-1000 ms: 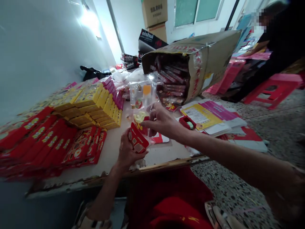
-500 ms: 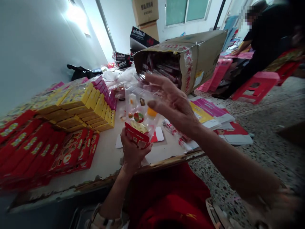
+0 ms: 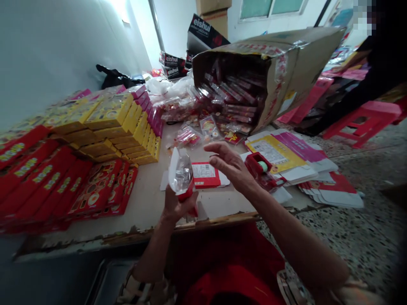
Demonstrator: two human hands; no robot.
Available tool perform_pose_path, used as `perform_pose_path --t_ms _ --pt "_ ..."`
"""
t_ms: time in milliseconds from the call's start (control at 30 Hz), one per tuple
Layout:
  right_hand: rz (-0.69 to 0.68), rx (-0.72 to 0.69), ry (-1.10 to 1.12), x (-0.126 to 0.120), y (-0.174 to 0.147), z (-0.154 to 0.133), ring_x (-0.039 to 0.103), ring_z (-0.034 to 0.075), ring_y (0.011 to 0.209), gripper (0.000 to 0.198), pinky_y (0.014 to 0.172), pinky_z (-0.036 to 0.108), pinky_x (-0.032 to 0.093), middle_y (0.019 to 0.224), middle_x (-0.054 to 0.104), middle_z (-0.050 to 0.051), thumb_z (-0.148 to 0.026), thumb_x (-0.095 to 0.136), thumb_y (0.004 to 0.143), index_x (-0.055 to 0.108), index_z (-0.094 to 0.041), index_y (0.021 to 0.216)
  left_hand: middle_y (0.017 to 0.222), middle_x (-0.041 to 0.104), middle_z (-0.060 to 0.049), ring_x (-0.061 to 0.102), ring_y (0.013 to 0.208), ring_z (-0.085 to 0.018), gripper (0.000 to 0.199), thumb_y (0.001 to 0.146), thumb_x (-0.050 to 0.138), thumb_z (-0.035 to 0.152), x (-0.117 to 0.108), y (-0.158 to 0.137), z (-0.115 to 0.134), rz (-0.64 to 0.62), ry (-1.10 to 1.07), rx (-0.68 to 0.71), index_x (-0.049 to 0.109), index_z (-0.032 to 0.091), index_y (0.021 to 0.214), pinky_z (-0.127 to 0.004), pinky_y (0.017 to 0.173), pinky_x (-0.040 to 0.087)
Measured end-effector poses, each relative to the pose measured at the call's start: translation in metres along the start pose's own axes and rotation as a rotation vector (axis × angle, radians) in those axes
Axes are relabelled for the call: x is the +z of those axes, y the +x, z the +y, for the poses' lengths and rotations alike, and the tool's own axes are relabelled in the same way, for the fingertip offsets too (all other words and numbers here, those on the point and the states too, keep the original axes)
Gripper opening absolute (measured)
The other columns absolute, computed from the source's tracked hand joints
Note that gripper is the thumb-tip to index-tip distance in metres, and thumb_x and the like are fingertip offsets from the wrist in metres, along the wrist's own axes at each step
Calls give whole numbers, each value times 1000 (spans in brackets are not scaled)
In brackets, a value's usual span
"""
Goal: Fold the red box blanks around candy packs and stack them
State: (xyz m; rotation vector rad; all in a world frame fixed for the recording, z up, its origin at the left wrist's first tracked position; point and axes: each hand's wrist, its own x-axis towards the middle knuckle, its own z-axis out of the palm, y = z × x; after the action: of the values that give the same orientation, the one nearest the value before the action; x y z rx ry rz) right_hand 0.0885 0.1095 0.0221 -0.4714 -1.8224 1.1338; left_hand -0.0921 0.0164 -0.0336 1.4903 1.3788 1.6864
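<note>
**Packet upright in the left hand, right hand spread beside it**

Packet [image 3: 181,176] of clear plastic with a red card end stands on edge in the left hand [image 3: 176,206], whose grip is pinched around the red lower part, just above the near edge of the counter [image 3: 146,207]. The right hand [image 3: 229,166] hovers just to the right of the packet, fingers spread and slightly curled, holding nothing and not touching it. On the counter behind the packet lies a flat red card [image 3: 205,175] with a white label. A red tape dispenser [image 3: 259,168] sits just right of the right wrist, next to a stack of flat printed sheets [image 3: 286,154]. Piles of yellow boxes [image 3: 117,123] and red boxes [image 3: 63,182] fill the left side. A large cardboard carton [image 3: 273,72] lies tipped on its side farther back, with packets spilling from its open mouth.
</note>
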Motion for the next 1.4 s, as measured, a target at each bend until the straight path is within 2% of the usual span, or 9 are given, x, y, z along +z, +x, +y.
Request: perform_pose_path --t_ms 100,267,500,667,767,900,1033,1167,1400 --pt "108 157 270 23 -6 29 65 22 113 61 97 40 54 126 65 5 -48 76 90 50 -36 144 111 77 -10 75 103 -28 38 86 76 39 -4 -2 -1 7 -90 -108 71 19 118 -39 91 63" --pt "341 216 243 68 -21 53 66 23 113 61 97 38 56 128 66 7 -44 70 93 48 -35 148 119 70 -6 72 108 -22 68 85 81 41 10 3 -20 459 -61 32 46 29 143 -32 91 59" --pt "419 137 116 76 -31 62 65 26 118 73 99 45 57 135 63 7 -38 59 99 24 -44 163 127 66 -6 68 112 -21 57 93 72 39 19 0 -36 503 -13 139 46 34 142 -32 97 54" --pt "343 64 5 65 -33 59 58 28 121 33 104 47 49 130 63 6 -37 59 100 61 -38 132 117 63 -7 62 113 -24 25 100 58 40 17 -9 -37 462 122 204 58 29 123 -38 100 52" --pt "269 2 16 53 -24 46 60 24 99 6 89 40 51 101 63 3 -35 59 100 63 -32 105 109 60 -7 59 111 -24 17 101 54 39 7 -7 -25 424 208 285 60 27 112 -39 97 51" --pt "142 -75 -212 33 -14 27 60 26 106 13 91 43 50 103 62 6 -29 58 101 59 -27 88 108 63 -5 61 106 -20 14 100 59 29 -13 7 3 267 327 248 66 22 90 -33 93 51" --pt "129 -100 -190 19 -18 19 64 25 103 9 86 42 55 107 64 5 -23 64 98 61 -31 102 94 65 1 66 88 -14 23 89 78 25 -23 21 18 221 -15 124 64 26 107 -26 83 54" --pt "42 -121 -189 8 -18 14 68 23 107 51 90 40 59 123 67 7 -22 64 99 50 -38 145 95 74 -1 73 94 -17 25 84 83 21 -32 28 16 106 -48 174 73 25 106 -29 85 58" --pt "-202 -257 -342 -8 -8 -6 70 27 122 29 102 42 57 130 74 12 -24 71 96 76 -24 125 108 79 -7 74 100 -21 25 65 96 21 -43 26 22 -11 -17 260 79 21 84 -33 90 60"
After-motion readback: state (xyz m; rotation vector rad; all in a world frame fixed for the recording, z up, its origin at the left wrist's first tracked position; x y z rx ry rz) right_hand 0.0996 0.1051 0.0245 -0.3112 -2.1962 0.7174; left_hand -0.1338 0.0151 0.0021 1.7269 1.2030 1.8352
